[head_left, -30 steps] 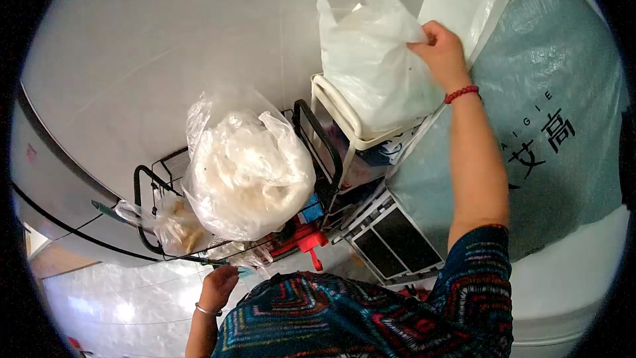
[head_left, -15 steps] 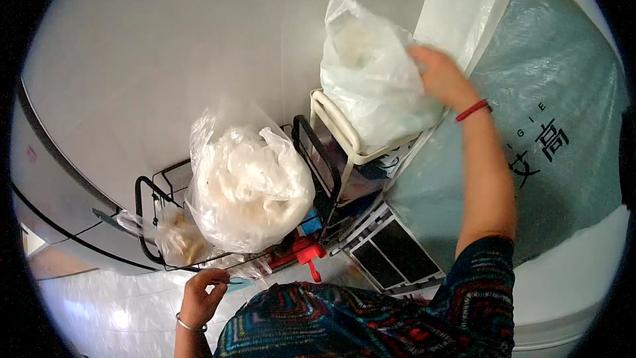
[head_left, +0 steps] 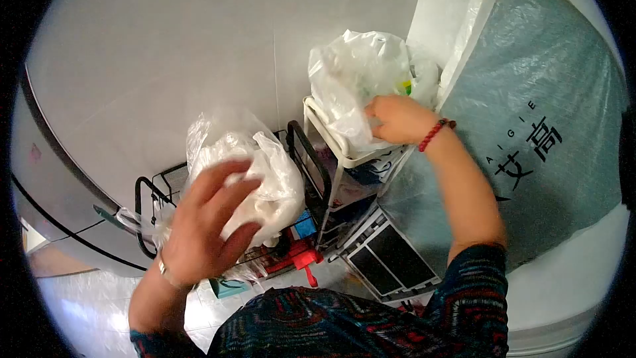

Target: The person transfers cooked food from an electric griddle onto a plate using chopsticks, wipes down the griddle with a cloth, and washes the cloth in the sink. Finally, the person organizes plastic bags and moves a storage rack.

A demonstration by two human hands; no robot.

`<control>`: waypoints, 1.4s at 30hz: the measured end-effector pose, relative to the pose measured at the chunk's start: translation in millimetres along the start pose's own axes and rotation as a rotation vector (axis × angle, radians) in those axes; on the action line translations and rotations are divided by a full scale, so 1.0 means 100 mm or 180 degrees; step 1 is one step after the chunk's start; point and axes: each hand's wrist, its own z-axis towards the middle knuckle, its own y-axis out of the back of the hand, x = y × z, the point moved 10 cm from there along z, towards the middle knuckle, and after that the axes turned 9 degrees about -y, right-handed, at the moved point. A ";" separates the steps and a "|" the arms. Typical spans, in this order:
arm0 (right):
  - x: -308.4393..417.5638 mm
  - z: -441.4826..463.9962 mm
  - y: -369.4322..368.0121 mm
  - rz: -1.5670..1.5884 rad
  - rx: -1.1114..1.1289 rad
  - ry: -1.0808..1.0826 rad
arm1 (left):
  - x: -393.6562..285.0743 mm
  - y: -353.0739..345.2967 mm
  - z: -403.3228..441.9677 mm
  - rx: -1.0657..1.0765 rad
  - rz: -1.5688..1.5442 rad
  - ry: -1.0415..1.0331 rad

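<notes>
A white plastic bag (head_left: 358, 69) stands in the cream-rimmed basket (head_left: 341, 152), its mouth spread; a spot of yellow-green shows inside. At the bag's near edge, my right hand (head_left: 404, 120), with a red bead bracelet, has its fingers curled on the plastic. My left hand (head_left: 211, 222) is raised in front of a clear bag of white stuff (head_left: 275, 189), fingers spread and a little blurred, holding nothing. That clear bag sits in a black wire rack (head_left: 138, 222) and is partly hidden behind my left hand.
A large grey-green plastic cover (head_left: 530, 86) with dark lettering fills the right side. Below the baskets are a folded step stool (head_left: 391, 252) with black treads and a red item (head_left: 306, 255). A grey curved appliance side (head_left: 59, 185) is at left.
My left hand has risen from below the wire rack to in front of the clear bag. My right hand has come down and left, and the white bag's mouth has opened toward me.
</notes>
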 end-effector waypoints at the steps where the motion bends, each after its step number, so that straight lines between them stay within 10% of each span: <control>1: 0.03 0.03 -0.14 -0.0066 0.0296 0.0012 | -0.04 -0.06 0.22 0.0144 0.0156 0.0010; 8: 0.04 -0.04 0.07 -0.0184 -0.0177 -0.0280 | 0.03 -0.79 1.28 -0.0167 0.2002 -0.1438; 11: -0.08 -0.06 0.32 -0.0173 -0.0725 -0.0562 | 0.62 -1.09 1.59 0.0982 0.2033 -0.0336; 13: -0.05 -0.38 0.95 0.0135 -0.2944 -0.0218 | 0.60 -1.12 1.65 0.0919 0.1750 -0.0306; 16: -0.06 -0.23 0.88 -0.0217 -0.3200 0.0414 | 0.41 -1.12 1.77 0.0597 0.1360 -0.0393; 18: -0.37 0.45 0.11 -0.0187 -0.0752 -0.0393 | 0.27 -0.99 1.81 -0.0033 0.1285 -0.0586; 24: -0.27 0.31 0.04 0.0319 0.0095 0.0215 | 0.65 -1.40 1.76 0.0096 0.0540 -0.0154; 25: -0.38 0.21 0.26 0.1609 0.0087 0.0307 | 0.75 -1.54 1.73 0.0360 0.0437 -0.0088; 29: -1.15 0.25 0.93 0.1180 -0.1691 -0.0891 | 0.74 -1.63 1.63 0.0638 0.0606 -0.0069; 34: -1.52 0.47 0.69 -0.0535 -0.1314 -0.2038 | 0.77 -1.73 1.53 0.0938 0.0860 0.0045; 42: -2.05 0.60 0.30 0.0925 -0.1151 -0.2878 | 0.87 -1.70 1.46 0.1004 0.0802 0.0181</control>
